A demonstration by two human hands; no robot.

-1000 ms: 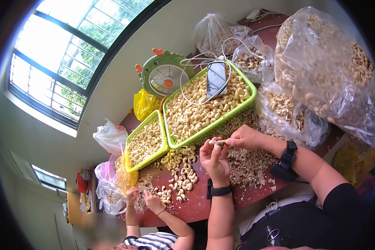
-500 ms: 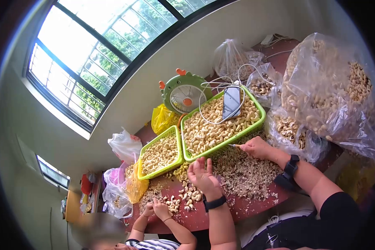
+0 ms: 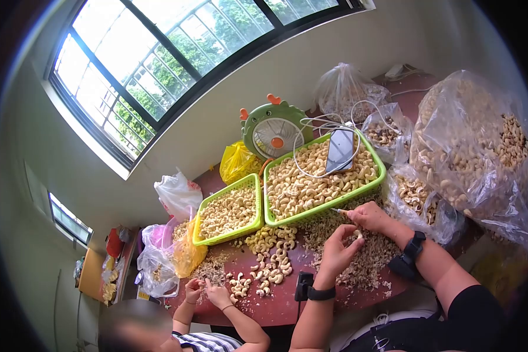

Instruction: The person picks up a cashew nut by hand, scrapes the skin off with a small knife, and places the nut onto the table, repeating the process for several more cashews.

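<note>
My left hand [image 3: 339, 249] is closed, pinching a cashew [image 3: 358, 234] between thumb and fingers. Just above it, my right hand [image 3: 372, 217] grips a small knife [image 3: 341, 211] whose thin blade points left, close to the rim of the large green basket [image 3: 325, 203]. That basket is full of pale cashews [image 3: 305, 179]. Beneath both hands spreads a heap of peeled skin crumbs [image 3: 366, 264]. Loose cashews [image 3: 273, 267] lie on the red table [image 3: 311, 308] to the left of my left hand.
A smaller green basket [image 3: 232, 236] of cashews adjoins the large one. A phone [image 3: 340, 151] with a white cable rests on the large basket's nuts. Behind stands a green fan [image 3: 276, 132]. Bulky plastic bags [image 3: 463, 146] crowd the right. Another person's hands [image 3: 208, 291] work at left.
My left hand has moved right from an open, palm-up pose near the basket to beside my right hand, now pinching a cashew. The knife stays in my right hand. The view has shifted.
</note>
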